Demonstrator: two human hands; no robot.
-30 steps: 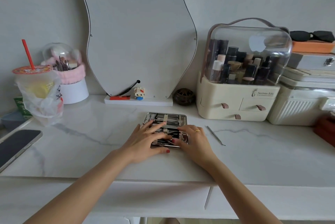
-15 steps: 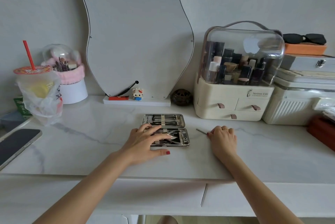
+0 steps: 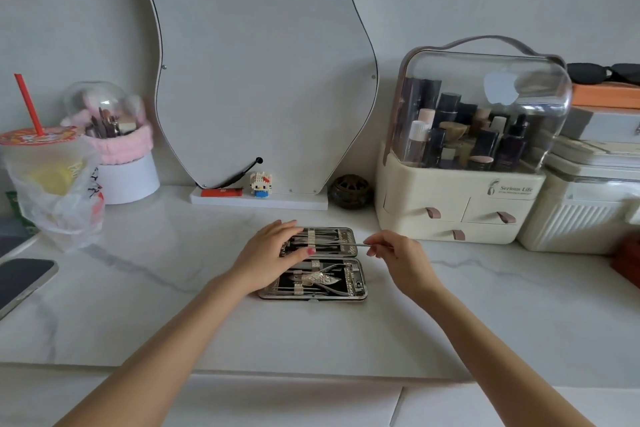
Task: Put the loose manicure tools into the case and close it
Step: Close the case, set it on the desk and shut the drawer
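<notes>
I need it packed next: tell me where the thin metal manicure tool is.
In the head view, the thin metal manicure tool is pinched in the right hand, held level over the right edge of the open metal case.

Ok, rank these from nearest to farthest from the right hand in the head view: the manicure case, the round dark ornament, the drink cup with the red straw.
1. The manicure case, open on the counter just left of the right hand.
2. The round dark ornament, behind, by the mirror base.
3. The drink cup, far left, in a plastic bag.
</notes>
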